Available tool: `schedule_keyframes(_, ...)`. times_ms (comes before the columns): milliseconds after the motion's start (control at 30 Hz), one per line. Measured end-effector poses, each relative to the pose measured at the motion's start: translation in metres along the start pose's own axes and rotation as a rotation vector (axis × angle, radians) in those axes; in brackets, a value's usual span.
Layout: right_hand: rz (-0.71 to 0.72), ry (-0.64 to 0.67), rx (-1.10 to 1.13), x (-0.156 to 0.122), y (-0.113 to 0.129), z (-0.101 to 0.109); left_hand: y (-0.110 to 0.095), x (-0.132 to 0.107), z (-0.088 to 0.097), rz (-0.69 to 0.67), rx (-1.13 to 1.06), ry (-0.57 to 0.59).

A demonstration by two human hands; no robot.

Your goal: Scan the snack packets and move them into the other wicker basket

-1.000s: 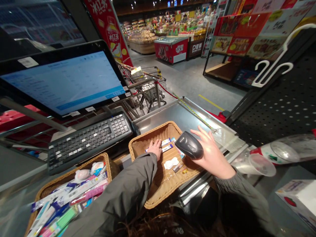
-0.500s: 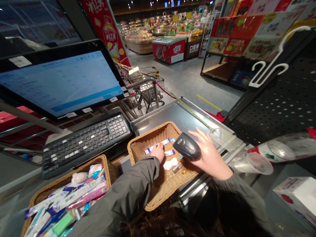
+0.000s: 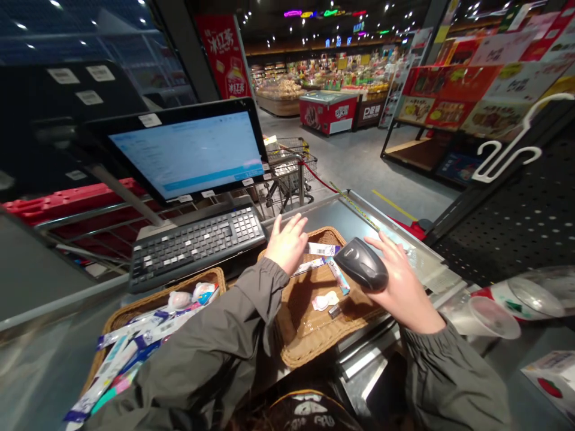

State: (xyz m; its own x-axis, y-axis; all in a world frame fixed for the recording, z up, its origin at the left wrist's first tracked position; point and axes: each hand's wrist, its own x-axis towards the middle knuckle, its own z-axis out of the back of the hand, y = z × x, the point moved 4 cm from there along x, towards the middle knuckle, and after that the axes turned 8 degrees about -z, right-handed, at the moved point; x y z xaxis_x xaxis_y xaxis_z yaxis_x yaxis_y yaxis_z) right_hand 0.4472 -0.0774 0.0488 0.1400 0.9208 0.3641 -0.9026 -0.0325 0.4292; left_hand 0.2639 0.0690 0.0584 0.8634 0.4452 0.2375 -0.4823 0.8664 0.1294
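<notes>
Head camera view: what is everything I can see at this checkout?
monitor: one, black, lit blue, above keyboard
keyboard: one, black, behind baskets
left basket: one, tan wicker, full of packets
right basket: one, tan wicker, few small packets
scanner: one, black, in right hand
plastic cups: at least two, clear, far right
shopping cart: one, metal, beyond counter
freezer: one, red, in aisle
left hand: open, over right basket
right hand: holds scanner

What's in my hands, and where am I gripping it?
Right hand holds the black barcode scanner, cupped from its right side and underneath; its handle is hidden. Left hand is open, holding nothing.
</notes>
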Motion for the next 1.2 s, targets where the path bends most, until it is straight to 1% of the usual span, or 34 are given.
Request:
schedule_keyframes(67, 0.048, 0.003, 0.002, 0.0, 0.017, -0.002, 0.013, -0.023, 0.031, 0.026, 0.059, -0.105)
schedule_keyframes(167, 0.125, 0.008, 0.014, 0.001, 0.047, -0.006, 0.028, -0.066, 0.063, 0.078, 0.148, -0.249)
schedule_keyframes(267, 0.202, 0.034, 0.018, 0.001, 0.081, -0.012, 0.037, -0.114, 0.083, 0.128, 0.227, -0.344)
schedule_keyframes(400, 0.317, 0.089, -0.007, 0.001, 0.129, -0.022, 0.043, -0.176, 0.099, 0.207, 0.302, -0.392)
schedule_keyframes(467, 0.373, 0.107, -0.01, -0.001, 0.152, -0.027, 0.046, -0.203, 0.104, 0.263, 0.31, -0.381)
schedule_keyframes(600, 0.484, 0.149, 0.008, -0.008, 0.192, -0.04, 0.058, -0.253, 0.111, 0.389, 0.271, -0.309)
schedule_keyframes(700, 0.542, 0.183, 0.024, -0.014, 0.212, -0.05, 0.065, -0.286, 0.114, 0.468, 0.262, -0.282)
schedule_keyframes(800, 0.577, 0.203, 0.032, -0.019, 0.227, -0.057, 0.068, -0.312, 0.114, 0.507, 0.271, -0.278)
schedule_keyframes(900, 0.59, 0.238, 0.033, -0.025, 0.241, -0.062, 0.068, -0.33, 0.113, 0.533, 0.272, -0.267)
schedule_keyframes(1000, 0.597, 0.271, 0.039, -0.03, 0.253, -0.065, 0.067, -0.343, 0.112, 0.551, 0.261, -0.268)
schedule_keyframes(1200, 0.579, 0.291, 0.032, -0.039, 0.263, -0.067, 0.068, -0.355, 0.11, 0.554, 0.247, -0.275)
